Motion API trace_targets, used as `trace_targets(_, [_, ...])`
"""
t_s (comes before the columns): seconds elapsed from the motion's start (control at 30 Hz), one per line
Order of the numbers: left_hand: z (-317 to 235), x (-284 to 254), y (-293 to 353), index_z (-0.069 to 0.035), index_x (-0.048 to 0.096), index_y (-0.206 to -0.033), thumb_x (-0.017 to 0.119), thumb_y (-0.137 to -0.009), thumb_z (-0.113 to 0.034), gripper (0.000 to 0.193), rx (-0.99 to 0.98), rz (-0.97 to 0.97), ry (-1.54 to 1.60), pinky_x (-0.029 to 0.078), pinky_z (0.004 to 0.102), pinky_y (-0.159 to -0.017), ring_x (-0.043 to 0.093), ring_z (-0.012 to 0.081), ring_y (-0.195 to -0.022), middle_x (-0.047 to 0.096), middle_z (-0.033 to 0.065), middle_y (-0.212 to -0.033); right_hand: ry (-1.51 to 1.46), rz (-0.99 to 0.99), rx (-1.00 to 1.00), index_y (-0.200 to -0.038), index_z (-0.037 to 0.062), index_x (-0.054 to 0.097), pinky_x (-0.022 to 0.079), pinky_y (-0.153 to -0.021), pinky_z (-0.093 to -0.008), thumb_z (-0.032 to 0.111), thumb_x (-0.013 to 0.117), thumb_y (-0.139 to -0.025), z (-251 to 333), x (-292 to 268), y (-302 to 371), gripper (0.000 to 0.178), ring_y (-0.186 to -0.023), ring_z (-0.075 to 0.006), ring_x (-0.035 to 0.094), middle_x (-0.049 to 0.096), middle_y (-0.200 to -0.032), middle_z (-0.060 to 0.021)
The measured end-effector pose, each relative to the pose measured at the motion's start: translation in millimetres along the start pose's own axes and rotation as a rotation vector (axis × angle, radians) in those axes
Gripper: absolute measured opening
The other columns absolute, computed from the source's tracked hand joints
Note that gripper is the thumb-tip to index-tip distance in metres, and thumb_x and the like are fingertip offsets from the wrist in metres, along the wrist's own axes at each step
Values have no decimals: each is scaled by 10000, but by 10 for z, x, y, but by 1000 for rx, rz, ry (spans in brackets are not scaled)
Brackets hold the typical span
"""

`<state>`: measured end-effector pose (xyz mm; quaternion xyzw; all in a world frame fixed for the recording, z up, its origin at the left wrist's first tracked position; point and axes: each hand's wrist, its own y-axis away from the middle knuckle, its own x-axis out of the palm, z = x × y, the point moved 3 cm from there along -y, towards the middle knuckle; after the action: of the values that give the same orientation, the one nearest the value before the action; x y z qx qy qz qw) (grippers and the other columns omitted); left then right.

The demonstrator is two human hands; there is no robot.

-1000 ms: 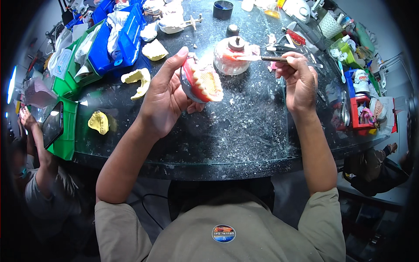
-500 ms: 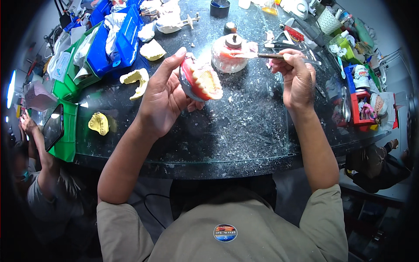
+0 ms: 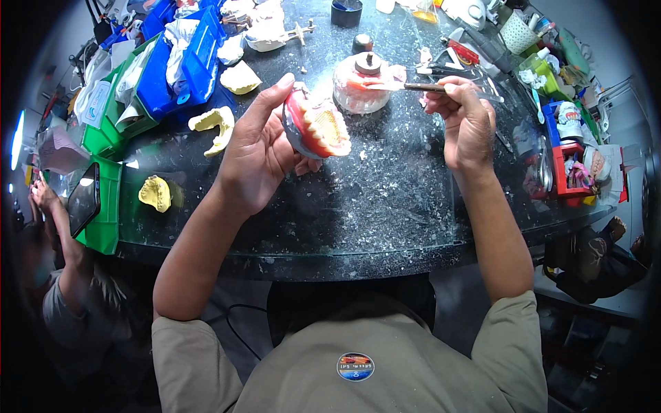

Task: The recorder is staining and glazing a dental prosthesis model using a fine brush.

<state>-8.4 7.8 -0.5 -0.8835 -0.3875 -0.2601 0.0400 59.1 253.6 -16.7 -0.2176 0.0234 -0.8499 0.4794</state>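
My left hand (image 3: 258, 155) is closed around a dental model (image 3: 320, 127) with a row of cream teeth set in red-pink wax on a grey base, its teeth turned toward the right. Between the thumb and fingers of my right hand (image 3: 467, 127) is a wax knife (image 3: 423, 87) with a dark handle. Its blade points left and lies at the top of a glass spirit lamp (image 3: 361, 93), beside the metal wick holder. Reddish wax shows near the blade. A flame, if there is one, cannot be made out in the glare.
Yellow plaster pieces (image 3: 155, 193) and a cream horseshoe-shaped cast (image 3: 215, 129) lie left of my arm. Blue bins (image 3: 182, 65) and a green bin (image 3: 103, 220) line the left side. Tools (image 3: 447, 71) and a red box (image 3: 573, 182) stand right. Another person's arm (image 3: 65, 234) is at far left.
My right hand and the wax knife have shifted very slightly to the left. The left hand and the dental model have hardly moved.
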Motion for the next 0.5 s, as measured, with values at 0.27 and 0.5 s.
trace_targets(0.27, [-17, 18, -5, -40, 543, -1038, 325, -953, -441, 464, -2, 12, -5, 426, 234, -567, 588, 126, -621, 646, 76, -827, 17, -29, 18, -835, -9, 592, 523, -619, -282, 64, 552, -824, 6, 13, 8, 84, -639, -147, 618, 624, -734, -91])
trace_targets(0.5, [-6, 0, -24, -47, 542, -1033, 326, -953, -440, 455, -26, 6, 16, 422, 229, -562, 587, 122, -618, 646, 69, -816, 13, -26, -17, -840, -12, 594, 524, -605, -268, 69, 560, -827, 51, 4, 8, 89, -611, -139, 612, 633, -734, -100])
